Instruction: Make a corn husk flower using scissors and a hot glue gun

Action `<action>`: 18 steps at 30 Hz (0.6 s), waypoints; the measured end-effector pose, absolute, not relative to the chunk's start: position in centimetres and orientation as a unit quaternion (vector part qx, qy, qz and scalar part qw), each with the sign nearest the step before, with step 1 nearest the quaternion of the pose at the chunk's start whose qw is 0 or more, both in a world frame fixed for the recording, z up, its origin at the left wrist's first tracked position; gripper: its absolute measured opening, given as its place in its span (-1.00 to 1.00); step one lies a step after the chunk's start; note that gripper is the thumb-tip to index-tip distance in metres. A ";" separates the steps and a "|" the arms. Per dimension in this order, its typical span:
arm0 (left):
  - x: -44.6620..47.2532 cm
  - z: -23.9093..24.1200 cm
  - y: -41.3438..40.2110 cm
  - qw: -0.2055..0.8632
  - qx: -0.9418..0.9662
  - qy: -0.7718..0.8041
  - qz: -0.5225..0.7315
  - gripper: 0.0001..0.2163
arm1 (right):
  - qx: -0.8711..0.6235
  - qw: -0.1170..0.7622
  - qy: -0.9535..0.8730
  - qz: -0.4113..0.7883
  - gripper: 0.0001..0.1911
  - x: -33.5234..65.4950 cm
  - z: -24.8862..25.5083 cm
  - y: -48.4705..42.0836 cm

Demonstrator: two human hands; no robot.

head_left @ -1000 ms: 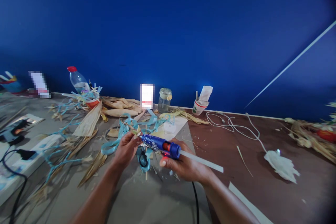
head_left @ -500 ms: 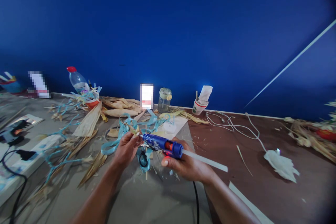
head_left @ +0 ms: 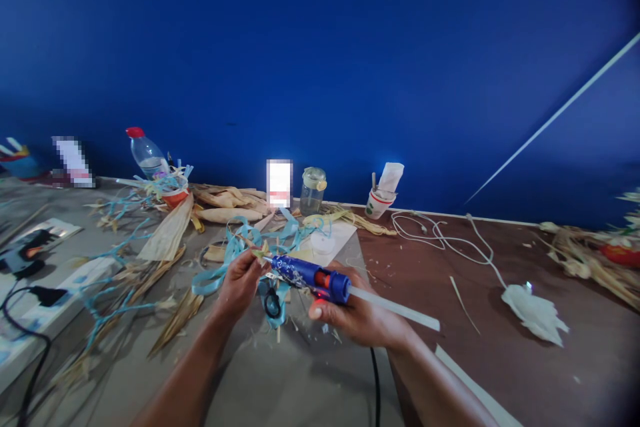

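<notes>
My right hand [head_left: 357,312] grips a blue glue gun [head_left: 307,275] with a clear glue stick [head_left: 395,307] sticking out of its back; its black cord [head_left: 375,383] runs down toward me. The nozzle points left at a small straw and blue-ribbon piece [head_left: 260,253] pinched in my left hand [head_left: 241,281]. The nozzle tip touches or nearly touches that piece. Blue ribbon loops [head_left: 227,253] hang and lie around my left hand, above a grey sheet [head_left: 280,380].
Along the blue wall stand a plastic bottle [head_left: 145,152], a glass jar [head_left: 313,189] and a paper cup [head_left: 376,203]. Dried husks [head_left: 227,203] and straw litter the left. A white cable [head_left: 445,237] and white leaf shape [head_left: 535,312] lie right. A power strip [head_left: 45,307] sits far left.
The glue gun and my right hand have shifted slightly right and tilted, with the glue stick's end moving right and down. My left hand stays pinched on the piece at the nozzle.
</notes>
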State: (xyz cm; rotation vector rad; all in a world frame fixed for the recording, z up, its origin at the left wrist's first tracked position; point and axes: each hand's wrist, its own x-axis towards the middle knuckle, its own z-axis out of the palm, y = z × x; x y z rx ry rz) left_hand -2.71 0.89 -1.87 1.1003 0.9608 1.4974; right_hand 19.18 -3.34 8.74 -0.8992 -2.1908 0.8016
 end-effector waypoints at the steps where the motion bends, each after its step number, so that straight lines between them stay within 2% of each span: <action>1: -2.7 -1.9 0.9 0.503 0.454 0.397 0.619 -0.72 | -0.341 0.314 -0.834 0.299 -0.39 19.1 8.7 -3.3; 9: -2.7 -1.7 0.9 0.495 0.448 0.410 0.621 -0.71 | -0.350 0.304 -0.850 0.248 -0.40 18.8 8.6 -3.4; 13: -2.5 -1.3 0.9 0.495 0.439 0.409 0.629 -0.68 | -0.350 0.287 -0.857 0.245 -0.41 18.8 8.7 -3.5; 18: -2.1 -0.4 0.9 0.510 0.411 0.392 0.646 -0.70 | -0.352 0.312 -0.842 0.265 -0.40 19.2 9.1 -3.5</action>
